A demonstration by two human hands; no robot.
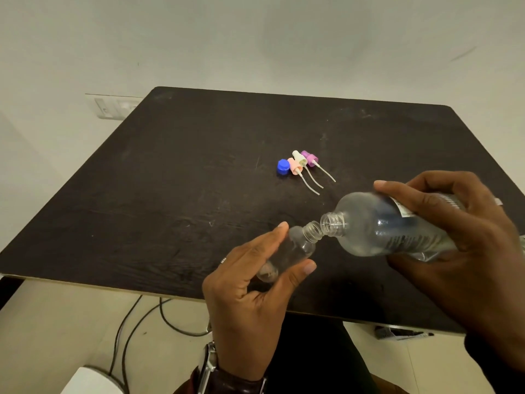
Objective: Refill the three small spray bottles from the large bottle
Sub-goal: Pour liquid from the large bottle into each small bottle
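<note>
- Presently, left hand (250, 282) grips small clear plastic spray bottle (289, 248), tilted.
- Right hand (466, 231) grips large clear labelled bottle (383, 226); necks touching above dark worktop (170, 180).

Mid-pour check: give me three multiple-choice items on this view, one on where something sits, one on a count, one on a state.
1. Where is the blue cap?
A. On the table, left of the spray heads
B. On the large bottle
C. In the left hand

2. How many spray heads lie on the table?
A. One
B. Three
C. Five

3. How is the large bottle held?
A. Upright and capped
B. Lying on the table
C. Tipped, its open mouth at the small bottle's neck

Answers:
1. A, it lies beside the pink spray head.
2. B, pink, white and purple heads lie together.
3. C, the right hand tilts it towards the small bottle in the left hand.
</note>
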